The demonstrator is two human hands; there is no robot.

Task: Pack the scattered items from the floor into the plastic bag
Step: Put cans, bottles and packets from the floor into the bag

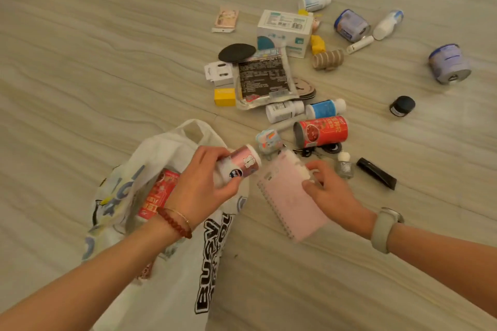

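A white plastic bag with black print lies open on the floor at lower left, a red packet showing inside it. Over the bag's mouth, my left hand grips a pink-and-white bottle. To its right, my right hand pinches the upper edge of a pink spiral notebook that is tilted off the floor. Beyond my hands lie a red can, a blue-labelled bottle, a white pill bottle and a small pastel case.
Further back lie a white carton, a black-printed pouch, a yellow box, a white adapter box, tape rolls, two lavender tins, a black jar, a black tube and a small glass bottle.
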